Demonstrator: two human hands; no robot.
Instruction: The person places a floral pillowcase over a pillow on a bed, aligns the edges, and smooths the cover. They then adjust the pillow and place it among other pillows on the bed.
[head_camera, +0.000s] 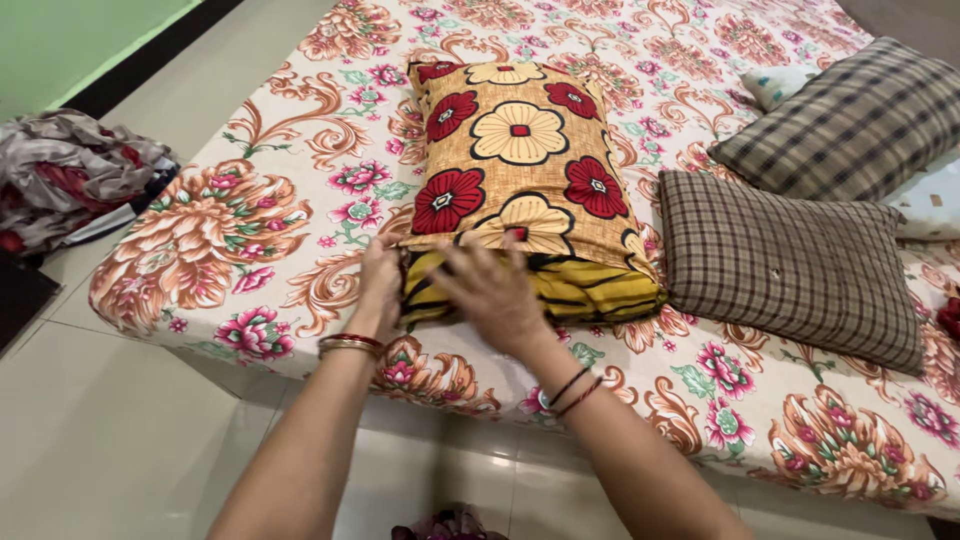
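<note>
Orange flowered pillow (520, 160) with red and cream blooms lies on the floral-sheeted bed (250, 220), open end at the near edge. Left hand (380, 280) pinches the cover's corner; right hand (495, 295) lies flat, fingers spread, on the yellow-black striped inner (600, 290). Judgement: keep the corner taut, tuck evenly. Bed edge close; two brown checked cushions (790, 260) just right; left side free.

Both hands (440, 285) at the floral pillow's (520, 160) open end — bedsheet (250, 210) beneath
</note>
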